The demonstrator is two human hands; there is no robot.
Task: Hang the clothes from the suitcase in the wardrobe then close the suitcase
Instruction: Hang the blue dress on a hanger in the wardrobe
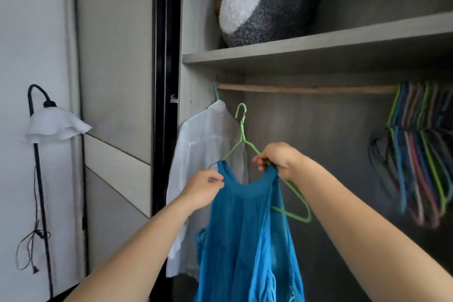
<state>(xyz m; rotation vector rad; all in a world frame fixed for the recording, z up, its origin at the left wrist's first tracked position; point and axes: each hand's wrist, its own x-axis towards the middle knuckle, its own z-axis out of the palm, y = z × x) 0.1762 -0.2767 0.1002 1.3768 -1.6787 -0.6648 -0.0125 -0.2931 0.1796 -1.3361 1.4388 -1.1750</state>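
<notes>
Head view: left hand [204, 187] and right hand [279, 158] pinch sheer blue top [247, 240] on green hanger [242, 130].

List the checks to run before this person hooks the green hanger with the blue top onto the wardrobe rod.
1. Left hand pinches the blue top at its neckline: ok.
2. Right hand grips the green hanger and the neckline's other side: ok.
3. Top seated on both hanger arms: not ok; one arm sticks out bare below the right hand.
4. Free stretch of rod between the white shirt and the empty hangers: ok.
5. Hook over the rod: not ok; it is below the rod, in the air.
6. Suitcase state: cannot tell; not in view.
</notes>
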